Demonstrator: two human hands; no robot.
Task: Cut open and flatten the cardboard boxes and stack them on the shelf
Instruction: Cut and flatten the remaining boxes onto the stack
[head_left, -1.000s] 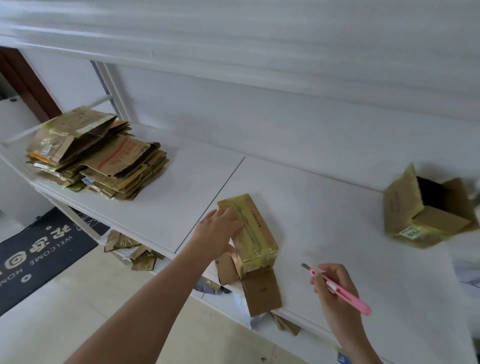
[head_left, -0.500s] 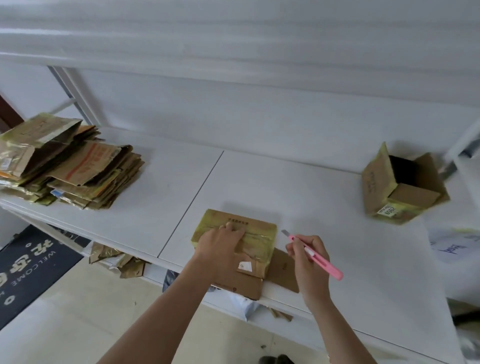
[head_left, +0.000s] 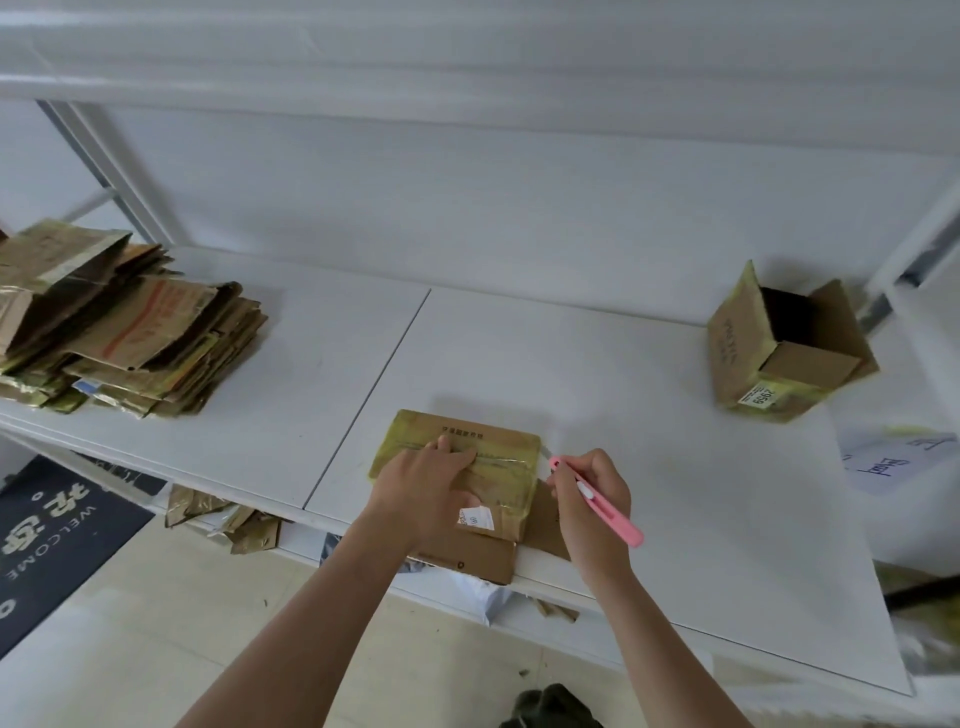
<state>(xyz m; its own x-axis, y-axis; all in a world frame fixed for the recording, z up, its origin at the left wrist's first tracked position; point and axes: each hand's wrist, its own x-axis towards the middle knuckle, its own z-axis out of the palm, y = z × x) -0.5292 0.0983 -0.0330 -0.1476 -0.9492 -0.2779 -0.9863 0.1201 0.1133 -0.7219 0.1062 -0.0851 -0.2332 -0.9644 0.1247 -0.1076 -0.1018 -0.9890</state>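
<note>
Two hands worked low centre: the left hand (head_left: 431, 486) pressed flat on the tape-wrapped brown cardboard box (head_left: 467, 467) at the white shelf's (head_left: 649, 415) edge, fingers straight; the right hand (head_left: 592, 499) gripped a pink utility knife (head_left: 597, 501), blade seemingly beside the box's right end. A slip could nick the pressing fingers.

Both bare forearms reach forward, side by side. The left hand (head_left: 423, 486) lies palm down, fingers extended and pressing flat. Just to its right, the right hand (head_left: 592, 491) is curled in a pen-like grip, knuckles up.
</note>
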